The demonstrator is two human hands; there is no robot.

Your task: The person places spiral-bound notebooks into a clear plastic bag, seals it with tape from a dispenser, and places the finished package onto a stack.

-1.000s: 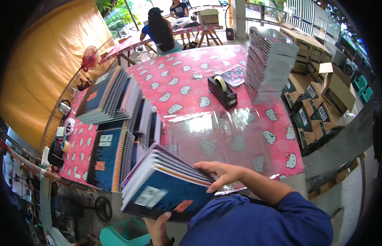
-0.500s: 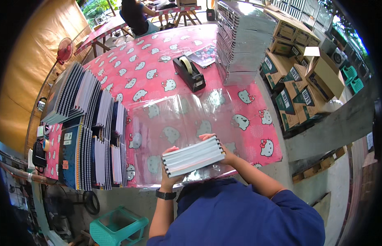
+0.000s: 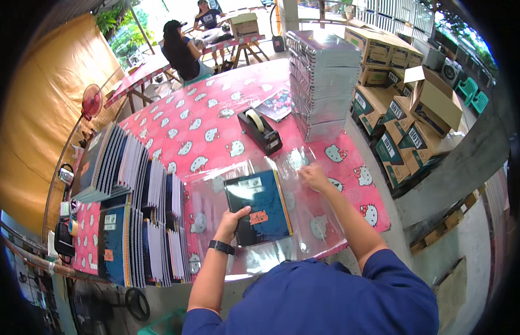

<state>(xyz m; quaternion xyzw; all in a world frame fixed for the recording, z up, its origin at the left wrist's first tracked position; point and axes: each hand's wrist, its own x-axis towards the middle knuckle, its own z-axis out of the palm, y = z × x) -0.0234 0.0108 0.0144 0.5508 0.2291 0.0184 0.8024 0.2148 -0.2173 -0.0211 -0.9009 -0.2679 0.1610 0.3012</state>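
A stack of spiral-bound notebooks point(image 3: 259, 204) lies flat on a clear plastic sheet point(image 3: 318, 215), its top cover dark blue and black with orange lettering. My left hand point(image 3: 233, 220) grips the stack's left edge, thumb on the cover and fingers hidden. To the right of the stack, my right hand point(image 3: 313, 176) is closed at the sheet's upper right part and appears to pinch the film. A black tape dispenser point(image 3: 260, 131) with a pale roll stands just beyond the sheet.
Rows of spiral notebooks point(image 3: 117, 245) fill the table's left side. A tall stack of wrapped notebooks point(image 3: 321, 84) rises at the far right, beside a colourful flat booklet point(image 3: 275, 105). Cardboard boxes point(image 3: 391, 151) are piled right of the pink table point(image 3: 215, 114). Two people point(image 3: 182, 53) sit beyond.
The notebook stack went from being held on edge in both hands to lying flat on the plastic. My right hand left it and moved up and right to the sheet. The view shifted.
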